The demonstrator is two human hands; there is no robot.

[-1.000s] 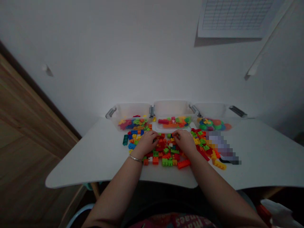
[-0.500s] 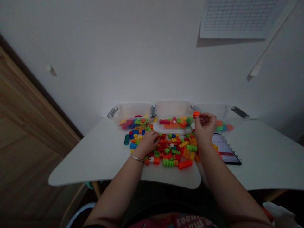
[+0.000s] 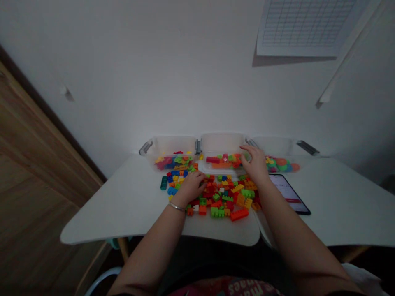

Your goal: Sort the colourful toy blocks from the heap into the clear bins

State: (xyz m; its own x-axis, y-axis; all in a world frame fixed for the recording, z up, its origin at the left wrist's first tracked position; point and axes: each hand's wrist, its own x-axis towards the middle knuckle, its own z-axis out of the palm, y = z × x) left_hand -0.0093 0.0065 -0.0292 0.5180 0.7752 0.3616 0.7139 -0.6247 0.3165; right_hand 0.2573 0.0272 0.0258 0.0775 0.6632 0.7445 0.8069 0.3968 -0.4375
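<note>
My left hand [image 3: 191, 188] rests on the left part of a heap of colourful toy building bricks [image 3: 228, 198]. Its thumb and fingers are a little apart, and no brick shows between them. Over the right end of the middle clear plastic box [image 3: 224, 139] is my right hand [image 3: 256, 163], open with its fingers spread and nothing in them. That box holds red, orange and green pieces, partly hidden behind the right hand.
A left clear box [image 3: 174, 144] holds mixed small pieces, and a right clear box [image 3: 274, 144] holds round coloured ones. A phone [image 3: 291, 193] lies beside my right forearm. One teal brick [image 3: 163, 183] sits at the heap's left edge. The wall stands behind the boxes.
My right hand has moved left to over the middle box and its fingers have opened. The orange piece it pinched is out of its grasp. My left hand stays on the bricks.
</note>
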